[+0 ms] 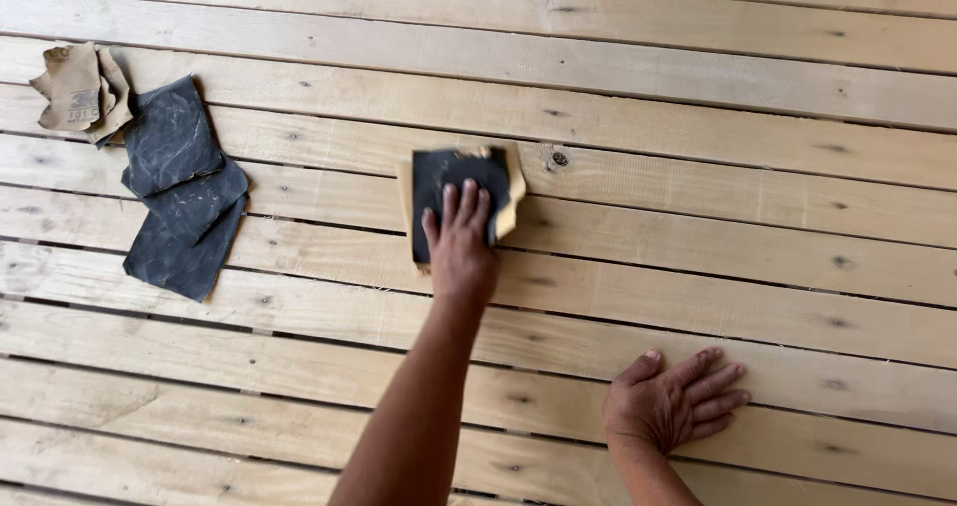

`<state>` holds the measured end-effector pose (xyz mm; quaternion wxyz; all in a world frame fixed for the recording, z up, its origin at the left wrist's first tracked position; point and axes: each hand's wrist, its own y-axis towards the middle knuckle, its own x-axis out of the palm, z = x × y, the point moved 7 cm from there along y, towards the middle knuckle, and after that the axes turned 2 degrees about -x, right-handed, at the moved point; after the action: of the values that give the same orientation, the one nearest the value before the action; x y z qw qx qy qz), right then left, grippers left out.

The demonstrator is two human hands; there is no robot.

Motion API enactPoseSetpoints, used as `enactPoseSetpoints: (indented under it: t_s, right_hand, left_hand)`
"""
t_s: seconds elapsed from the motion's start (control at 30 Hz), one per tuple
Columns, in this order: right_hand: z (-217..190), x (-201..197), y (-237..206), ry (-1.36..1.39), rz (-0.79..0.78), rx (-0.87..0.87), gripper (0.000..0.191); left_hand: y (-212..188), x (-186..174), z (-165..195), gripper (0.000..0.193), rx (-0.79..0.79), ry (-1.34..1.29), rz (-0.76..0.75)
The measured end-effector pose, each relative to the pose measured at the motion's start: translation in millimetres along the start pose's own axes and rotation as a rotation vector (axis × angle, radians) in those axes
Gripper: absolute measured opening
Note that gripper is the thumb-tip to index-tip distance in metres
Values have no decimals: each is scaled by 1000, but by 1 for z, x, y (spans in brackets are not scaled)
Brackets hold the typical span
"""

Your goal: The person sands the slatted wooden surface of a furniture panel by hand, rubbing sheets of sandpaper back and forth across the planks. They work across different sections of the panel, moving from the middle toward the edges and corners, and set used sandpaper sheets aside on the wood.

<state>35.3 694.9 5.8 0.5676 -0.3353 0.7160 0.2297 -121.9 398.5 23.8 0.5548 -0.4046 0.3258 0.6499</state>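
Only one printed mark in view: a small dark stamp (84,106) on the tan paper back of a crumpled sandpaper scrap (75,89), far out at 10 o'clock on the wooden slats (698,97), touching the dark sheets at its 4 o'clock. Roughly rectangular, dark ink on tan. No packages, signs or screens.

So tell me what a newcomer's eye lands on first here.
First the left hand, pressed flat on a dark sheet of sandpaper at the middle of the pale wooden planks. Then the right hand, spread flat on a plank at lower right, and the loose sandpaper pile at upper left.
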Motion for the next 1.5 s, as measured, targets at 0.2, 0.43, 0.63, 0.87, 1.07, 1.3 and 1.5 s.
enactPoseSetpoints:
  t_s: [0.2,0.43,0.63,0.87,1.07,1.3,1.5]
  right_hand:
    - [-1,0,0,-8,8,-6,87]
    - [1,3,2,-8,25,-14,87]
    - [5,3,2,-25,65,-23,85]
    - [4,0,3,-16,55,-40,85]
    - [6,0,4,-18,74,-61,83]
    - [9,-2,7,-41,78,-49,81]
    - [-2,-13,4,-26,97,-71,82]
  left_hand:
    - [-98,-28,-14,79,49,22,-40]
    - [-105,-22,-52,82,-25,113,-100]
    - [1,-36,-62,73,-22,22,103]
    - [-155,-69,-86,79,118,65,-35]
    - [-50,-62,-141,78,-21,179,-27]
    - [-76,-78,-135,86,-2,188,-68]
    - [-116,-100,-177,77,38,130,-129]
